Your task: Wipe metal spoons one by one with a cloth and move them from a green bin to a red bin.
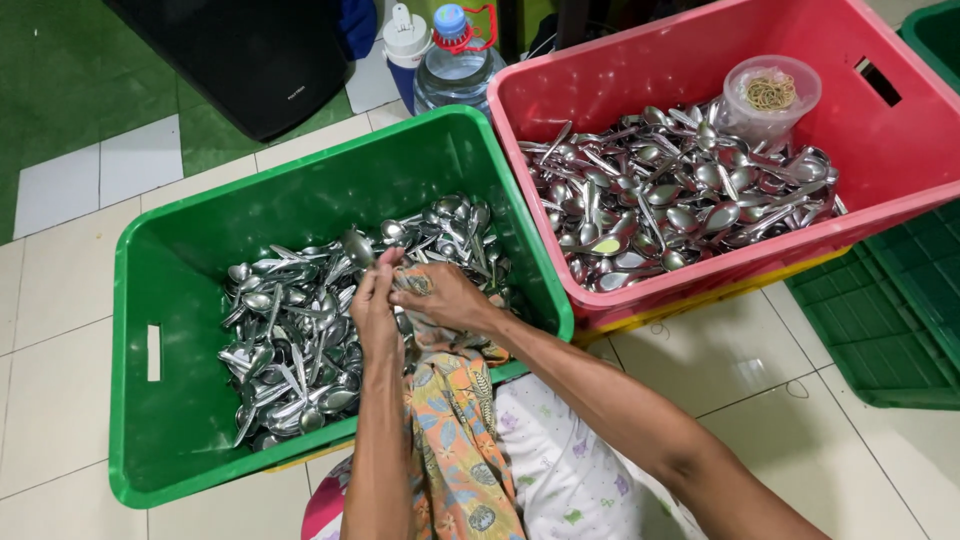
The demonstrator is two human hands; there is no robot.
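Observation:
Over the green crate point(180, 240), heaped with metal spoons point(295, 350), both hands meet. My left hand point(375, 310) pinches a spoon point(358, 247) whose bowl sticks up above the fingers. My right hand point(445, 297) presses a patterned orange cloth point(455, 420) against the spoon's handle. The cloth trails down from the hands onto my lap.
A red crate point(880, 150) of more spoons point(670, 195) stands to the right, holding a clear plastic tub of rubber bands point(770, 95). Behind the crates stand a water bottle point(455, 60) and a white-capped bottle point(405, 45). A green crate lid point(900, 320) lies far right.

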